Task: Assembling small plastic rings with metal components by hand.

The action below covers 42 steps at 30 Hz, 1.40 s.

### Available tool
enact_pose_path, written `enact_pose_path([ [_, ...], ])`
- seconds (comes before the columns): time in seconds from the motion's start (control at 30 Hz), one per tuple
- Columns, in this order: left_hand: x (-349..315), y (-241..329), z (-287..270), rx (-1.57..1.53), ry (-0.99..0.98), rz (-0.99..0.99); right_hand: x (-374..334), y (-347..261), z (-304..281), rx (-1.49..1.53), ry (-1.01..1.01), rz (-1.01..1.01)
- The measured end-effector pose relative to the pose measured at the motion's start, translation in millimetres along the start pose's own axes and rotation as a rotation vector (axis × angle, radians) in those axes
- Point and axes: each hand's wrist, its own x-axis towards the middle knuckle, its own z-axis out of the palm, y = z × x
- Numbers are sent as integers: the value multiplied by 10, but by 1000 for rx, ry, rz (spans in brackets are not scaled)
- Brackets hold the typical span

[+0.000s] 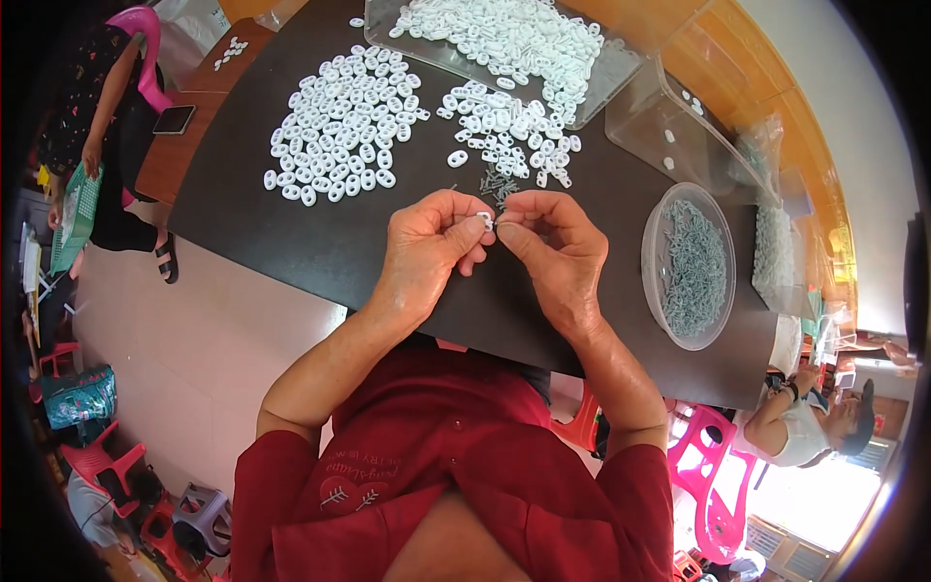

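Note:
Over the table's near edge my two hands meet. My left hand (pixel 423 246) pinches a small white plastic piece with holes (pixel 487 221) between thumb and forefinger. Facing it, my right hand (pixel 562 244) has thumb and forefinger closed on what looks like a small screw, mostly hidden by the fingertips, against the piece. Just beyond my fingers lies a small heap of grey screws (pixel 499 182). Loose white pieces (pixel 509 126) are scattered behind that heap. To the left, many oval white pieces (pixel 339 126) are spread flat, each with two holes.
A clear bin (pixel 388 39) of white pieces stands at the back. On the right is a round tub (pixel 648 276) of grey screws, beside clear plastic boxes (pixel 640 121). A person with a green basket (pixel 80 218) is at left; another person (pixel 800 422) is at right.

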Motion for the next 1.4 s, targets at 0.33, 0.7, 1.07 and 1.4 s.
enact_pose_path([
  [0.33,-93,-12,4,74,54,92,-44,-19,89,-20,-14,-34],
  [0.7,-130,-37,-6,53,72,96,-50,-12,128,-35,14,-30],
  [1.07,-143,-47,-45,49,73,93,-59,-6,154,-59,7,-16],
  [1.4,-160,-83,-21,147,136,187,-65,18,189,-72,5,-31],
])
